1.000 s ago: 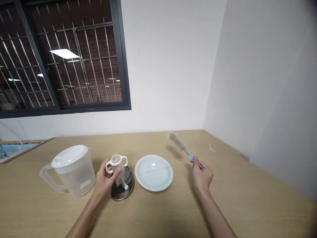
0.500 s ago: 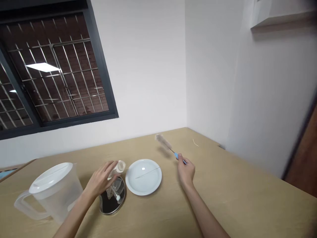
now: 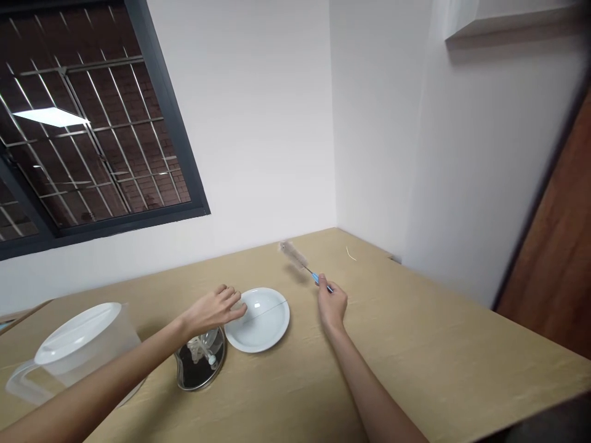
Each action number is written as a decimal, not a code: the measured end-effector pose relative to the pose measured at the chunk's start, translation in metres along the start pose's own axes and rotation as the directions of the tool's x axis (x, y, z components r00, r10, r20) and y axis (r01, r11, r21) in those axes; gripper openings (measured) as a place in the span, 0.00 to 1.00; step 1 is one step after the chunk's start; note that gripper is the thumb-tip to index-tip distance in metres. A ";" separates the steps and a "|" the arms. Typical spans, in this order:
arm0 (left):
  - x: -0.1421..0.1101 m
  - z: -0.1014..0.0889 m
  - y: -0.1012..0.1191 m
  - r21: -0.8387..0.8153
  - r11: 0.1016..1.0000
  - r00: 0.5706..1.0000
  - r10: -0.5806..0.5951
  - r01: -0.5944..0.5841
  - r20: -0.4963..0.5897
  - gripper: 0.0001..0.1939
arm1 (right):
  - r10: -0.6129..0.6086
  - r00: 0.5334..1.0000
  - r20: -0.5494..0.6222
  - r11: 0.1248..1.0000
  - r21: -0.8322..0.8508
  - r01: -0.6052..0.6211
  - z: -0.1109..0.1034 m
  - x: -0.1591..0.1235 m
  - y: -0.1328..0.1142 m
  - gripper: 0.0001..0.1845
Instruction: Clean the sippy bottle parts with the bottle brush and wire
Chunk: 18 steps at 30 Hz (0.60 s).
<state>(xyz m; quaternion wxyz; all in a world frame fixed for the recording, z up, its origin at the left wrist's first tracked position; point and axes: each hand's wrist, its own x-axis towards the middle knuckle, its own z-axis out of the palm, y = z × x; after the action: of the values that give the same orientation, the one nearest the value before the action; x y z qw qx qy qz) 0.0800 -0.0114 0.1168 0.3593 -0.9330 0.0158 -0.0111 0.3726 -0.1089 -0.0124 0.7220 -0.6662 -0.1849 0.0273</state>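
My right hand (image 3: 332, 303) grips the blue handle of a bottle brush (image 3: 295, 253), its fuzzy pale head angled up to the left above the table. My left hand (image 3: 217, 309) reaches over the left rim of a white plate (image 3: 276, 337), fingers curled and back of the hand towards me; what it holds is hidden. A thin rod or needle (image 3: 272, 307) lies across the plate. Just below my left wrist, a dark shiny kidney-shaped tray (image 3: 191, 375) holds clear plastic pieces (image 3: 205, 347), one with a white tip.
A translucent pitcher (image 3: 95, 351) with a white lid stands at the left, partly behind my left forearm. A thin pale strip (image 3: 351, 253) lies towards the table's far right. Walls and a barred window (image 3: 106, 135) border the back.
My left hand has turned and moved right over the plate's edge; the clear bottle with a whitish end seen in it is now out of sight. The view has swung right.
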 end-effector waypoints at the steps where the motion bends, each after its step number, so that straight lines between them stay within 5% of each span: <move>1: 0.003 -0.002 0.002 0.005 1.000 1.000 0.009 -0.009 0.000 0.22 | 0.001 1.000 -0.001 1.000 0.001 -0.001 0.000 0.000 -0.001 0.37; 18: 0.006 0.005 0.009 -0.007 0.999 0.996 -0.045 0.046 0.074 0.25 | -0.006 1.000 0.011 1.000 0.023 0.006 0.000 -0.001 -0.001 0.36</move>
<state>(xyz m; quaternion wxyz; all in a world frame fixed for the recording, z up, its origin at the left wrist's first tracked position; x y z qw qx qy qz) 0.0858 -0.0145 0.1069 0.3551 -0.9345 -0.0187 0.0152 0.3720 -0.1093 -0.0119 0.7286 -0.6571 -0.1908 0.0309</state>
